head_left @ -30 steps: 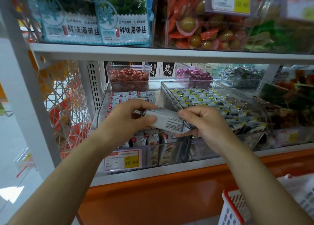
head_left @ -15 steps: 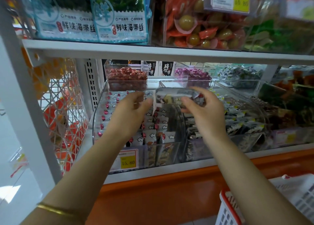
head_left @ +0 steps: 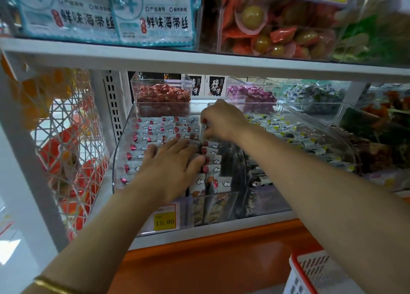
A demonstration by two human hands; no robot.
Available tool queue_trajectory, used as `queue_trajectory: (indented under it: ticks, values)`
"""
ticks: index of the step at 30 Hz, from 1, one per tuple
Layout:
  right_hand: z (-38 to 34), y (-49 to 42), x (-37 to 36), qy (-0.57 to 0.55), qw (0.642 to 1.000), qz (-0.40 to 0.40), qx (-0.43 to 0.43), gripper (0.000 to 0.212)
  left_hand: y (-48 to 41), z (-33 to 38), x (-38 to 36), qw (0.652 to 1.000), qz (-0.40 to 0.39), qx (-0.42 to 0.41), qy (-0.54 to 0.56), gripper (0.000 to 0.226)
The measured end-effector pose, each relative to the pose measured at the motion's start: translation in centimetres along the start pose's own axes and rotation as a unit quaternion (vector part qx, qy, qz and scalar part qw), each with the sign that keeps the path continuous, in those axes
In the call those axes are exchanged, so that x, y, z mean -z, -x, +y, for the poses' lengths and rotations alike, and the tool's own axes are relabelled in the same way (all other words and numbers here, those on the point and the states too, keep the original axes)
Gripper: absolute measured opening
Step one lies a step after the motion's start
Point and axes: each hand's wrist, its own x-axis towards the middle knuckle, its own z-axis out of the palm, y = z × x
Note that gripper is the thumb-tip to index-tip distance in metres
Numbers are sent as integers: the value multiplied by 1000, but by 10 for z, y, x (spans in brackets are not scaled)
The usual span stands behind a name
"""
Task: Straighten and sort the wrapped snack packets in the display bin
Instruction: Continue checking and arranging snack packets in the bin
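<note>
Left hand flat on packets — right hand pinches a packet.

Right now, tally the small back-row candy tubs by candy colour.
Red candy tub: 1
Purple candy tub: 1
Green-and-white candy tub: 1
Total: 3. Anything farther right is too blurred to count.
</note>
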Motion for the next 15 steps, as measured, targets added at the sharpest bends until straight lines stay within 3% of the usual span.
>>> queue_trajectory:
  ticks: [4,9,15]
  values:
    - [4,-9,-1,-50,991,-126,9,30,-4,-1,2,1000,-8,6,16,61]
    - [4,-14,2,-80,976,-199,23,30,-4,2,-3,999,-17,26,5,58]
    - [-3,-18,1,7,963,-266,35,31,-4,4,-2,999,-9,32,38,58]
